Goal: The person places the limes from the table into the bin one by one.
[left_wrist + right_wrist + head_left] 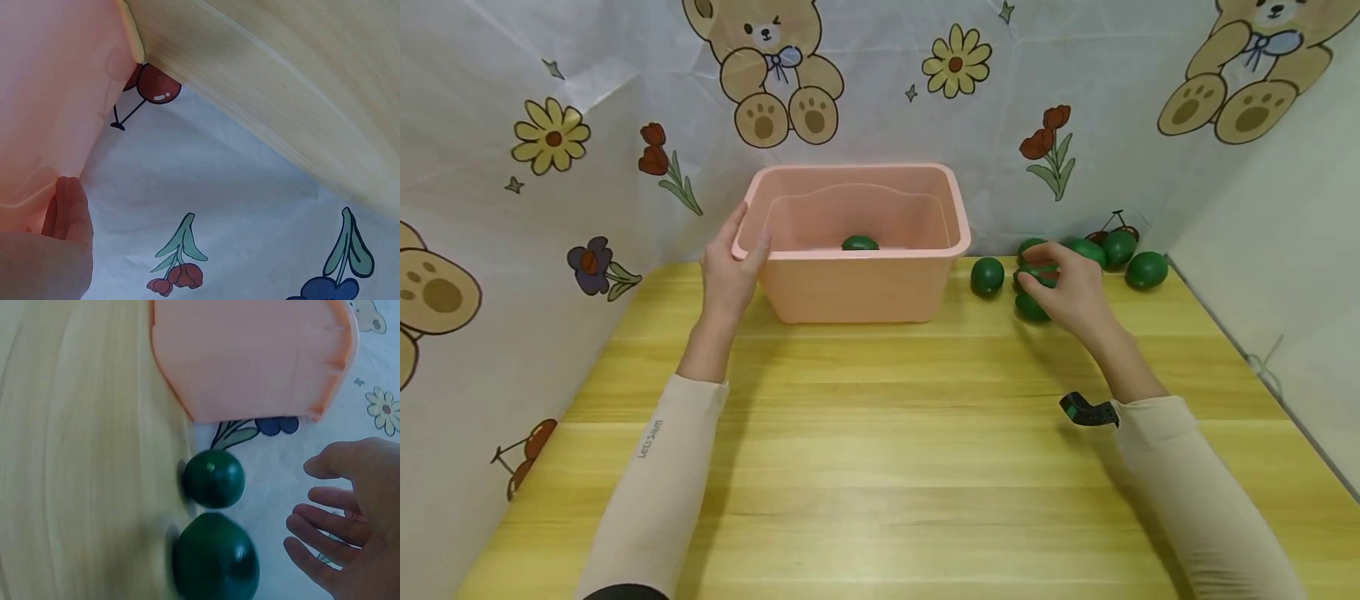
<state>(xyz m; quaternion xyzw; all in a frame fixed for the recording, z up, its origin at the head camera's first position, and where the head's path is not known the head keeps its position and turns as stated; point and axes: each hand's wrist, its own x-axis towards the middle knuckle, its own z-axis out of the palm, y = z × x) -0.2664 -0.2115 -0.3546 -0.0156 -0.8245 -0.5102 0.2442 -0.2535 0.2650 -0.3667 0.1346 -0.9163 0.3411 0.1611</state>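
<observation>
By the left hand [727,268], a pink rectangular plastic bin [857,289] is gripped at its left rim; one glossy dark-green ovoid fruit [860,242] is contained. More fruits [987,277], probably firm and slippery, best pinched mid-girth, are clustered rightward on the wooden bench [887,467] near the right hand [1072,293], fingers spread, empty.

The far side is covered by a creased white sheet [880,125] printed with teddy bears [786,92], yellow flowers [957,62] and red tulips [1054,154], lit with a pale sheen at upper left. On the right, a plain pale wall [1285,250] is met by the yellowish wood-grain tabletop [880,467]. Beside its edge a thin strand [1264,367], possibly cord, is seen.
</observation>
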